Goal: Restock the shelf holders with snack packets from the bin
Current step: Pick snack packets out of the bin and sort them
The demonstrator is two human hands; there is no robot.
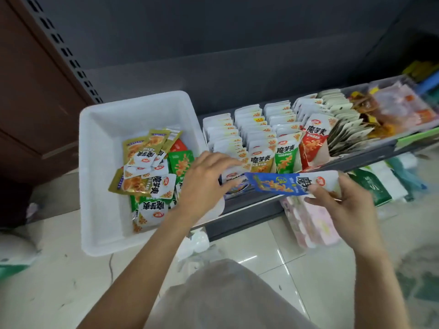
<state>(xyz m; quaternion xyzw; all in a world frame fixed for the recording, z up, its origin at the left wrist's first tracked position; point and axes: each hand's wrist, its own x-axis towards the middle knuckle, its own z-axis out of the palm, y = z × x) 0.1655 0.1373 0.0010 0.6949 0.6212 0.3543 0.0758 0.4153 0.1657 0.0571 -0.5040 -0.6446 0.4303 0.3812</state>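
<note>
A white plastic bin [99,162] stands at the left, holding several loose olive, green and red snack packets [147,172]. To its right, shelf holders [261,138] carry rows of upright packets. My right hand [342,205] is shut on a blue and white snack packet [285,184], held flat just in front of the holders. My left hand [206,179] reaches over the bin's right rim, its fingers spread and touching the front packets of the leftmost holder [234,184]. Whether it grips one is unclear.
More holders with dark and orange packets [370,115] run on to the right along the shelf. A pink pack [311,224] and green and white packs [373,188] sit below the shelf. The floor is pale tile, with white bags [197,243] by the bin.
</note>
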